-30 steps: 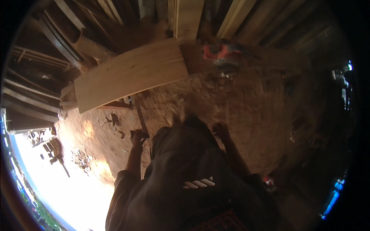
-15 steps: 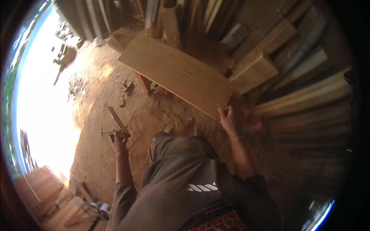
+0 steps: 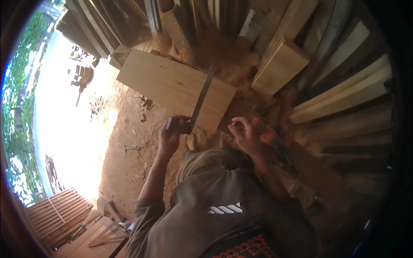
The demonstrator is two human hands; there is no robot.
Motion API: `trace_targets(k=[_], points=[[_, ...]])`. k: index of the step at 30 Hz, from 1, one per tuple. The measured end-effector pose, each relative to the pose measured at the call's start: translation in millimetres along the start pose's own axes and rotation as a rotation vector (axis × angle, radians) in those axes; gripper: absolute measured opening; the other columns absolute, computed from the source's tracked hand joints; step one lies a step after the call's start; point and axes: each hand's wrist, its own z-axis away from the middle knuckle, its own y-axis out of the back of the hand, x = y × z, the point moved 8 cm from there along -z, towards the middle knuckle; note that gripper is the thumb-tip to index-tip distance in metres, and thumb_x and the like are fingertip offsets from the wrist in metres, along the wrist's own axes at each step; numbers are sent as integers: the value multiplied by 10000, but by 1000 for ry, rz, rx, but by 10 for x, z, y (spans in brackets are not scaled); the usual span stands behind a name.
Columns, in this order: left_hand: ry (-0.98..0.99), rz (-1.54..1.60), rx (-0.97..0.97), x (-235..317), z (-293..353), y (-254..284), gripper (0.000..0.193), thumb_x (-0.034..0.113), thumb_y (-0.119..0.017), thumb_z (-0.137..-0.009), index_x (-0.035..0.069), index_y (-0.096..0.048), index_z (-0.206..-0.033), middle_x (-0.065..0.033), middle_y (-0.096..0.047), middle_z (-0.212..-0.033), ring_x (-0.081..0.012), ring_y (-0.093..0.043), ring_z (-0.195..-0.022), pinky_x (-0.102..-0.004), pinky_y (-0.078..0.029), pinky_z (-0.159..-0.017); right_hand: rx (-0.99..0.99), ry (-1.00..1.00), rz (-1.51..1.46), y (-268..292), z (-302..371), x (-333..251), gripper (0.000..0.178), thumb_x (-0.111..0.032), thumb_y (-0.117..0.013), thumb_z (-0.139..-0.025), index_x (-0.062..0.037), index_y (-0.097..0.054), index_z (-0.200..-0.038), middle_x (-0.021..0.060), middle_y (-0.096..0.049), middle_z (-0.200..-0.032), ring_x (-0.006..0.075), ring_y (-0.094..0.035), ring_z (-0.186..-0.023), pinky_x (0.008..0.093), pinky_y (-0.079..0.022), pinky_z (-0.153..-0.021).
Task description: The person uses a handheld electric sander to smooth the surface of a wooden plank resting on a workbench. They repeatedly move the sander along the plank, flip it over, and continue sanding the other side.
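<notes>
My left hand [image 3: 169, 139] is closed around the stock of a try square. The dark blade of the try square [image 3: 202, 98] reaches across the wide wooden board [image 3: 165, 84], near its right end. My right hand [image 3: 246, 132] has its thumb and fingers pinched together, just off the board's near right corner. Whatever may be between those fingertips is too small to make out. The board lies raised above the sawdust-covered ground, in front of my legs.
A red power tool [image 3: 269, 135] lies just beyond my right hand. On the ground at left is a hammer [image 3: 132, 148]. Thick timber planks [image 3: 282, 66] lean or lie along the right and far side. A slatted wooden piece [image 3: 60, 210] stands at the lower left.
My left hand has brought the try square from the left over onto the board. My right hand has come off the board's corner, fingers pinched. The whole view has shifted somewhat.
</notes>
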Motion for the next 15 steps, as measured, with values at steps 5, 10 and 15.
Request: trace_targets(k=[5, 10, 15], points=[[20, -242, -1, -393, -161, -340, 258, 223, -617, -1084, 15, -714, -1201, -101, -774, -1056, -161, -731, -988, -338, -566, -883, 265, 93, 179, 1052, 427, -217, 287, -225, -729, -1010, -36, -653, -1212, 100, -709, -961, 209, -719, -873, 351, -565, -762], [32, -98, -51, -588, -157, -296, 257, 223, -626, -1083, 15, -702, -1215, -96, -771, -1043, -162, -727, -982, -341, -566, -882, 283, 128, 540, 1501, 656, -212, 293, -256, -687, -1033, -27, -671, -1215, 130, -718, -952, 258, -717, -864, 396, -564, -789], [48, -97, -53, -580, -161, -292, 238, 207, -633, -1078, 11, -703, -1193, -87, -767, -1000, -155, -722, -932, -350, -568, -848, -40, -148, 558, 1601, 725, 188, 304, -320, -635, -1058, -29, -697, -1119, 121, -721, -908, 232, -711, -834, 375, -557, -732]])
